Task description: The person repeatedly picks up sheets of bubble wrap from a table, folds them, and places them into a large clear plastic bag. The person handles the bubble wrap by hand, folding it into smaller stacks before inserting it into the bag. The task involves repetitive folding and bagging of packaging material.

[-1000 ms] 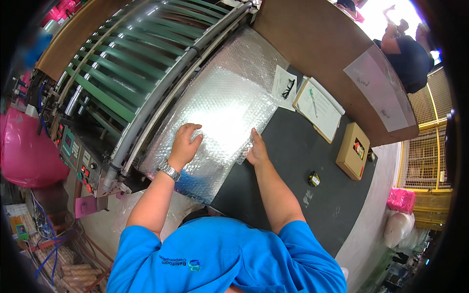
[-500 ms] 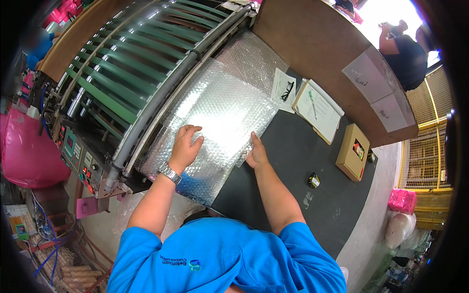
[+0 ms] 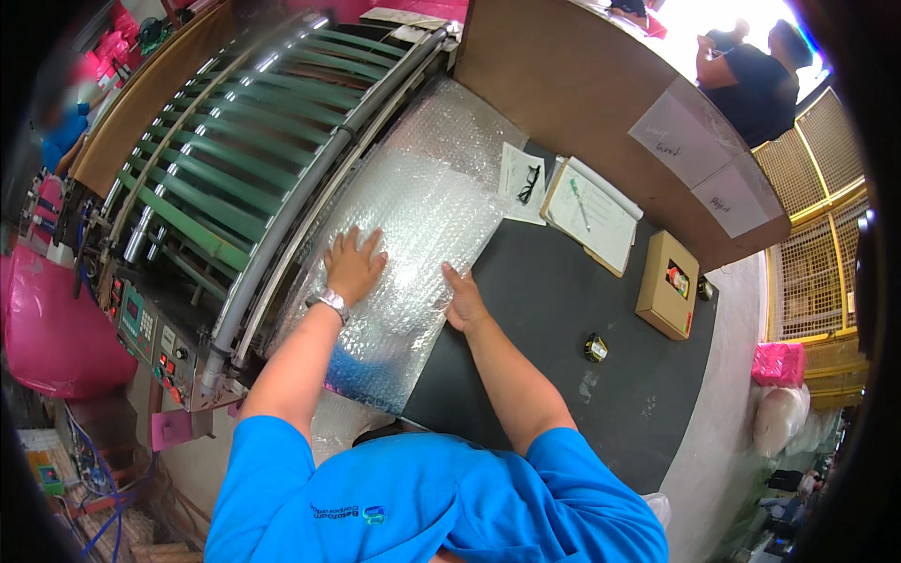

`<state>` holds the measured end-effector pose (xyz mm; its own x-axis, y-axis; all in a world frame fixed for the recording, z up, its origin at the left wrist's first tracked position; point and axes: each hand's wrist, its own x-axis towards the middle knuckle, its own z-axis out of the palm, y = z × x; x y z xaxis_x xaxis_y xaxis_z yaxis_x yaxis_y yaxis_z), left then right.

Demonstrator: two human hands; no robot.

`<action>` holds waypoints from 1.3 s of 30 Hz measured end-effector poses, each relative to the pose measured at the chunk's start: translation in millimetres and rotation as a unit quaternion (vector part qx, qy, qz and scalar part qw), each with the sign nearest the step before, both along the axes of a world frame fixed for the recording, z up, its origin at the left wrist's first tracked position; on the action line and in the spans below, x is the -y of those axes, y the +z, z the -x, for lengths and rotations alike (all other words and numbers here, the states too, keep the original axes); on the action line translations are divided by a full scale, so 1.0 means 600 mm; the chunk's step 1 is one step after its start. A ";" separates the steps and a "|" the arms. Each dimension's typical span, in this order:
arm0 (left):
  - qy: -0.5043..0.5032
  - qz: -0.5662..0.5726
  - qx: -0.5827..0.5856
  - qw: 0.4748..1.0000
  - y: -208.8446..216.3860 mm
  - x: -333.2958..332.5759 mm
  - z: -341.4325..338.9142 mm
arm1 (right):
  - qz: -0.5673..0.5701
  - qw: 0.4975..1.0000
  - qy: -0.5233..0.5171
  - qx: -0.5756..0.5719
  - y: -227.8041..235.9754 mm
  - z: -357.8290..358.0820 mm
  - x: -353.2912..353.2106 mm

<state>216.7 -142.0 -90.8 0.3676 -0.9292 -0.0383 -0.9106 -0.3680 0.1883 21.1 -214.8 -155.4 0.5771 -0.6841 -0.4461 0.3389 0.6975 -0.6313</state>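
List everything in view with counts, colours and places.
Table: one, dark grey, centre
Bubble wrap: count unclear, clear, on table
Machine: one, green belts, left
Clipboard with papers: one, brown-white, far side
Pen: one, green-white, on clipboard
Glasses: one pair, black, beside clipboard
Box: one, brown, table's right
Small item: one, black-yellow, near box
Partition: one, brown, behind table
Bag: one, pink, far left
Fence: one, yellow, right
People: several, dark or blue clothes, background
Left hand: one, bare, on wrap
Right hand: one, bare, wrap's edge
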 end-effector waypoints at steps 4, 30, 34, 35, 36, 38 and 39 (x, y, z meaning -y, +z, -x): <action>-0.065 0.121 -0.265 0.955 0.008 -0.004 0.061 | 0.187 0.982 0.006 0.027 0.135 0.035 -0.019; -0.047 -0.155 -0.750 0.642 0.051 -0.122 0.283 | 0.217 0.948 -0.035 -0.230 0.130 0.275 -0.195; -0.063 -0.181 -0.698 0.690 -0.007 -0.122 0.301 | 0.062 0.989 -0.002 -0.136 0.141 0.280 -0.194; -0.026 -0.190 -0.711 0.676 -0.010 -0.124 0.314 | 0.104 0.990 -0.002 -0.099 0.137 0.280 -0.182; 0.014 -0.203 -0.724 0.659 -0.010 -0.122 0.324 | 0.140 0.988 -0.002 -0.065 0.135 0.281 -0.175; -0.069 -0.187 -0.752 0.629 -0.001 -0.091 0.300 | 0.146 0.989 -0.019 0.003 0.144 0.293 -0.150; -0.106 -0.179 -0.764 0.611 0.003 -0.078 0.290 | 0.159 0.987 0.001 -0.014 0.157 0.304 -0.133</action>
